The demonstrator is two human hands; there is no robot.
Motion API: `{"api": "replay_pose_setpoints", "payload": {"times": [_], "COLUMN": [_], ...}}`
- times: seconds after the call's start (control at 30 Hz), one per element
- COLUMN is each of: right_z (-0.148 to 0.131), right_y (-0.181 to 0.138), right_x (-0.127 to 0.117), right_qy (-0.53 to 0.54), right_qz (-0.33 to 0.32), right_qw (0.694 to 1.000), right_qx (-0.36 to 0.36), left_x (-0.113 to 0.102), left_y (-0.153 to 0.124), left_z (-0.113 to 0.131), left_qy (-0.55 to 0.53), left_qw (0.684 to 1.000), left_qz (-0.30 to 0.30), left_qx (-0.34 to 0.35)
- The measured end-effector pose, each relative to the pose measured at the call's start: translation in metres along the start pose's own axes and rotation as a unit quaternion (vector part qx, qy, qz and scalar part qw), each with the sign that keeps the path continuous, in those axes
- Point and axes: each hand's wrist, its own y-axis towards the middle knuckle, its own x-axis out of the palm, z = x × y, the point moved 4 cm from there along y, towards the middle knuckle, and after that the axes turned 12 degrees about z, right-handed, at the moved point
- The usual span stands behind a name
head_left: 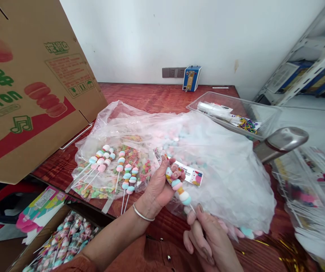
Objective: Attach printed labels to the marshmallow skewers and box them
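A marshmallow candy skewer (184, 196) in pink, white and pale blue hangs between my two hands, tilted down to the right. My left hand (162, 181) is closed round its upper end, together with a clear printed wrapper (157, 155). Just behind those fingers a white printed card (194, 176) with coloured dots shows; I cannot tell if the hand holds it. My right hand (205, 234) pinches the thin white stick at the lower end. Several more candy skewers (127, 177) lie to the left on a clear bag of colourful gummy rings (96, 192).
A large plastic bag of marshmallows (225, 162) covers the middle of the red-brown table (151, 96). Behind it are a clear bin (222, 99) and a blue device (192, 78). A steel flask (281, 143) stands right; a big carton (37, 75) left; wrapped skewers (68, 234) fill a box below.
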Motion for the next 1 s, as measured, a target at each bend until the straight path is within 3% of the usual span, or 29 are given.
{"api": "replay_pose_setpoints", "payload": {"times": [0.07,0.13,0.17,0.23,0.3,0.33,0.37,0.43,0.63,0.9,1.0], "right_z": [0.0,-0.008,-0.014,-0.025,-0.027,-0.027,-0.027,-0.027,-0.024,-0.029,-0.025], "right_y": [0.003,0.006,0.005,-0.001,-0.007,-0.007,-0.007,-0.006,-0.006,-0.013,-0.015], "right_x": [-0.002,-0.006,-0.007,-0.005,-0.002,-0.002,-0.002,-0.002,-0.006,-0.012,-0.011], "right_qy": [-0.081,-0.238,-0.319,-0.44,-0.508,-0.532,-0.548,-0.554,-0.506,-0.52,-0.538], "right_qz": [0.008,0.035,0.055,0.088,0.099,0.099,0.099,0.104,0.157,0.137,0.131], "right_qw": [0.996,0.949,0.892,0.722,0.565,0.517,0.492,0.489,0.545,0.516,0.5], "right_qx": [-0.048,-0.204,-0.314,-0.526,-0.643,-0.663,-0.669,-0.666,-0.65,-0.667,-0.666], "left_x": [0.0,0.0,0.0,0.0,0.002,0.002,0.003,0.003,0.007,0.0,0.0], "left_y": [0.0,0.001,0.002,0.002,0.003,0.003,0.003,0.002,-0.004,0.002,0.001], "left_z": [-0.001,-0.001,-0.001,0.0,0.0,0.001,0.001,0.001,0.001,-0.003,-0.007], "left_qy": [0.012,0.024,0.029,0.036,0.036,0.035,0.034,0.036,0.105,0.125,0.085], "left_qw": [1.0,0.999,0.999,0.998,0.998,0.998,0.998,0.997,0.991,0.989,0.992], "left_qz": [0.012,0.03,0.038,0.047,0.05,0.052,0.056,0.062,0.019,0.074,0.098], "left_qx": [0.009,0.016,0.016,0.009,0.004,0.005,0.007,0.015,0.084,-0.003,0.008]}}
